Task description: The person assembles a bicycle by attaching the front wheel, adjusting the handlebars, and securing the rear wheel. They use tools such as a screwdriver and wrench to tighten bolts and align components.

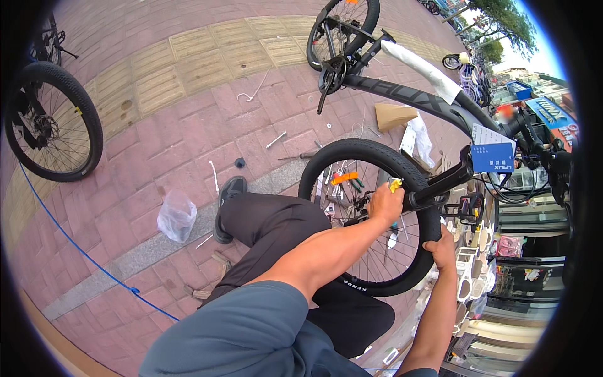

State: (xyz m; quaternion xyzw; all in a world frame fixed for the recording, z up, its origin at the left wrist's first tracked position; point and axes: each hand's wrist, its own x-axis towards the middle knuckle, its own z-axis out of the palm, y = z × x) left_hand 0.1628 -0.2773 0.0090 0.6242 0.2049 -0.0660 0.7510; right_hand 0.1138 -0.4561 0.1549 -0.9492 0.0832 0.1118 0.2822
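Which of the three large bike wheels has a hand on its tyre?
The front wheel of the dark bike: the right hand grips its tyre. That bike's rear wheel and the wheel at far left have no hand on them.

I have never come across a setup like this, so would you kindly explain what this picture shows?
There is no machine here, only a person's two bare hands. The single picture comes from the left one of two wide fisheye cameras worn on the head, looking down, which is why straight edges bend near the rim. In front is a bicycle. The left hand holds a small yellow item, too small to identify. The right hand grips the front tyre. On the brick paving lie a clear plastic bag, a blue cord and a thin metal part.
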